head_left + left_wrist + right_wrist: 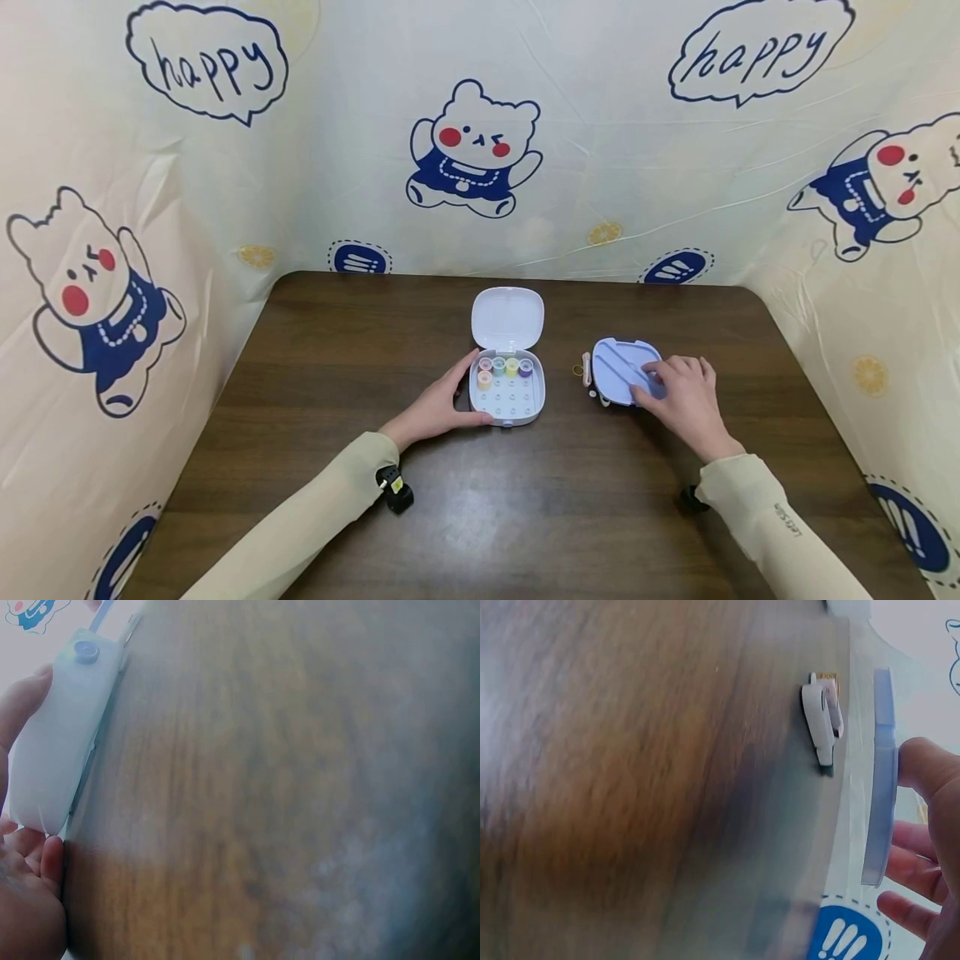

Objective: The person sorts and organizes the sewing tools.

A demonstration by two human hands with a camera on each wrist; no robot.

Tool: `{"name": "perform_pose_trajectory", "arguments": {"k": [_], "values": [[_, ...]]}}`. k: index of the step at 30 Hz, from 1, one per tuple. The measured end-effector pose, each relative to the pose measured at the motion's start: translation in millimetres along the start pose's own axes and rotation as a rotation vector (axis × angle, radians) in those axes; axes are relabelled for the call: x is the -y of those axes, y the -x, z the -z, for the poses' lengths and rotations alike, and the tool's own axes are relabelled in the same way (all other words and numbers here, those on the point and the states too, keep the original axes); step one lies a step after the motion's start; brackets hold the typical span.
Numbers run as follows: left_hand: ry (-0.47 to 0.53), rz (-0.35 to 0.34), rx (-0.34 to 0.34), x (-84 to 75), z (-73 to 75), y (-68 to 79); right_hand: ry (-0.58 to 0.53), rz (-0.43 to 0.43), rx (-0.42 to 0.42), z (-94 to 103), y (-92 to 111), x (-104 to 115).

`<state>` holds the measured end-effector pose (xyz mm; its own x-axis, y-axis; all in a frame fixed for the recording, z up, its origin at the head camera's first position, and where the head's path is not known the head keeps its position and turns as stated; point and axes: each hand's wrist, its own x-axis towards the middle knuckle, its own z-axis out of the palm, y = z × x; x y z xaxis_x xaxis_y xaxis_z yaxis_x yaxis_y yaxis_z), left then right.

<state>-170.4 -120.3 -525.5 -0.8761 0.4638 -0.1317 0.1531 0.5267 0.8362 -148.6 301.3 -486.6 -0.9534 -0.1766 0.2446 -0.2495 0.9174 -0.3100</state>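
A white sewing-style case (528, 400) lies on the table with its hinged lid (507, 318) raised at the back. Several small coloured spools (498, 366) sit on its pegs, in the back row and at the left. My left hand (431, 407) grips the case from the left, thumb at the front corner. In the left wrist view, the case wall with its round button (86, 651) lies between thumb and fingers. My right hand (684, 396) pinches a lavender divided tray (613, 373) by its right side. Seen from the right wrist, the tray (881, 780) is raised off the table.
Small items lie under and beside the tray, among them a pale pinkish piece (587, 369) at its left. The right wrist view shows a small white tool (819, 724) on the wooden table (360, 333). A printed cloth (600, 167) hangs behind the far edge.
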Motion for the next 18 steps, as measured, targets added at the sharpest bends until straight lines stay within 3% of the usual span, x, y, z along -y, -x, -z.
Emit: {"name": "perform_pose_trajectory", "arguments": {"k": [18], "values": [[0.006,-0.001,0.001,-0.5,-0.3,0.6,-0.047,0.035,0.03,-2.8,-3.6,30.1]]}}
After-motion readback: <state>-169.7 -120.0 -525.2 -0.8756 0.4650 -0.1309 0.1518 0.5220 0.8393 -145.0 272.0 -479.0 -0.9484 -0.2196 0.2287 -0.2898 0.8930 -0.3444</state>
